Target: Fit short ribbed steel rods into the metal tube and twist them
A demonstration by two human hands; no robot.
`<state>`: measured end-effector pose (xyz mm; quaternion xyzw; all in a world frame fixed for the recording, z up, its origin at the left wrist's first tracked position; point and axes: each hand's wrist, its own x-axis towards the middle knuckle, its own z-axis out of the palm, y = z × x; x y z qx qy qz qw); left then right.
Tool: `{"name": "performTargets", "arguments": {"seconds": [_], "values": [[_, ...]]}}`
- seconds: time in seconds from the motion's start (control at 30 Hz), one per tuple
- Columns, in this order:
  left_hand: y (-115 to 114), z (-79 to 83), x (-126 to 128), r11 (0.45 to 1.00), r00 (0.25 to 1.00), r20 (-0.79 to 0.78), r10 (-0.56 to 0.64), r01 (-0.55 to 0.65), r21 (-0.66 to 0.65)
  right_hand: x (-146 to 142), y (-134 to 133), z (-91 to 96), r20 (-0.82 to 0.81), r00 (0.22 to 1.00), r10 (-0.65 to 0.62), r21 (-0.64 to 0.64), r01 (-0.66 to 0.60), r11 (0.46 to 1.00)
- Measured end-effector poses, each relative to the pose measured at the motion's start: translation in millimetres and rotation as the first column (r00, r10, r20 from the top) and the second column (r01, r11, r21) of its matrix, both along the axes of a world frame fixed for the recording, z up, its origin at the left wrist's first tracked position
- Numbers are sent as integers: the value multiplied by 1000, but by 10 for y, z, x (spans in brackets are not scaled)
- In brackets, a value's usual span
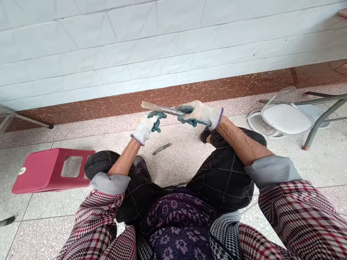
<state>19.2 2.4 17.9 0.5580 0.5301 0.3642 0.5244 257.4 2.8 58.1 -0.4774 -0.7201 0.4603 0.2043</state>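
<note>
I sit with both gloved hands held out over my knees. My right hand (199, 113) is closed around one end of a long grey metal rod (162, 108) that lies nearly level, pointing left. My left hand (148, 126) is just under the rod's middle, its green-coated fingers curled and pinched at the rod. A short grey metal piece (162, 148) lies on the floor tiles between my feet.
A red plastic stool (51, 169) lies tipped on the floor at the left. A white plastic chair (284, 115) lies overturned at the right beside grey metal legs (322, 119). A white tiled wall with a brown skirting (230, 88) runs close ahead.
</note>
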Motion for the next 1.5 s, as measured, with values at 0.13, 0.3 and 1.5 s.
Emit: {"name": "performTargets", "arguments": {"seconds": [0.13, 0.3, 1.5], "values": [[-81, -101, 35, 986, 979, -136, 150, -137, 98, -139, 18, -3, 214, 968, -133, 193, 91, 977], [-95, -99, -15, 974, 975, 61, 213, -217, 59, -278, 55, -17, 355, 921, -162, 355, 27, 934], [-137, 99, -60, 982, 971, 171, 167, -149, -116, -146, -83, 48, 39, 999, -26, -33, 27, 999]]}}
